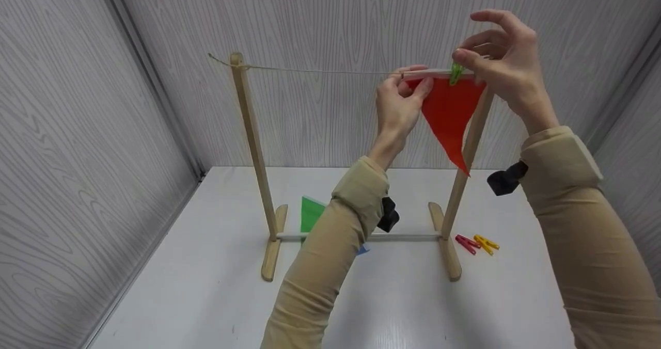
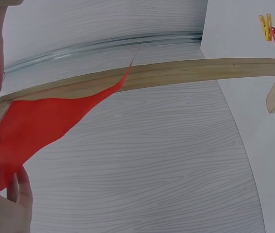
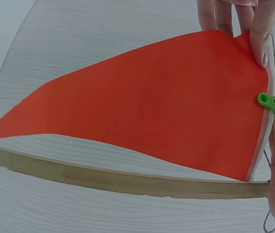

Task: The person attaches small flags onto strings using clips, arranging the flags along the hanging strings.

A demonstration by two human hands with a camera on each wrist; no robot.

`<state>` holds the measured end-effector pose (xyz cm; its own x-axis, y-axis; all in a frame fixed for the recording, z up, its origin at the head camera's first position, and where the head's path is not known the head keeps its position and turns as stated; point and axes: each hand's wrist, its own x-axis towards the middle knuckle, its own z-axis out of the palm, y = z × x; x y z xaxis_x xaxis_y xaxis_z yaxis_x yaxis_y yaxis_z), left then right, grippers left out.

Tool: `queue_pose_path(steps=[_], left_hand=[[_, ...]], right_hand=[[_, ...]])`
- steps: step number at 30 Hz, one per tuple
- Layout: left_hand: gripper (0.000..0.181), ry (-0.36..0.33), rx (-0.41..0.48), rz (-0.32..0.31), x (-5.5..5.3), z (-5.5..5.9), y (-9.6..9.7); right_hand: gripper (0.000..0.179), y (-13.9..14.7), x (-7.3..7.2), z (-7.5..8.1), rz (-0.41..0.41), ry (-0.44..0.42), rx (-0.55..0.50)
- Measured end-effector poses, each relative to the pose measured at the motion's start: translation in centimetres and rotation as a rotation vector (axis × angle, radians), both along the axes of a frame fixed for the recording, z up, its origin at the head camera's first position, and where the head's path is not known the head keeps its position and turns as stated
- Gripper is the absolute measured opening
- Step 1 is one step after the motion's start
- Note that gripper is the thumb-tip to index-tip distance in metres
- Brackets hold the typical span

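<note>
A red triangular pennant point(image 1: 448, 109) hangs point-down by its white-edged top at the right end of a string point(image 1: 320, 72). My left hand point(image 1: 397, 104) pinches the pennant's upper left corner against the string, thumb in front and fingers behind. Along the top edge, right of the middle, a green clothespin point(image 1: 456, 74) sits across pennant and string; it also shows in the right wrist view, its tip over the white edge point(image 3: 266, 100). My right hand point(image 1: 511, 62) holds the clothespin's upper end between thumb and a finger, its index finger raised away.
The string runs between a left wooden post point(image 1: 251, 142) and a right wooden post point(image 1: 467, 153), joined low by a white crossbar point(image 1: 413, 237). A green pennant point(image 1: 311, 215) and a blue piece point(image 1: 363, 249) lie partly behind my left arm. Red point(image 1: 467, 243) and yellow clothespins point(image 1: 486, 243) lie right of the stand.
</note>
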<state>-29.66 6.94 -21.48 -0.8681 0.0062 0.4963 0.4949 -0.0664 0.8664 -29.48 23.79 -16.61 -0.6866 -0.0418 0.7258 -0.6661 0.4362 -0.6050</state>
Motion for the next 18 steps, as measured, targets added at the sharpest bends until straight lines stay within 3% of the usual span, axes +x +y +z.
queue_pose_path(steps=[7, 18], left_hand=[[0.032, 0.013, 0.047, -0.003, -0.27, -0.17, -0.06], [0.029, 0.006, 0.085, -0.054, -0.47, -0.95, -0.71]], right_hand=[[0.060, 0.03, 0.04, -0.02, 0.005, -0.019, 0.000], [0.052, -0.09, -0.19, -0.36, 0.002, 0.008, -0.018]])
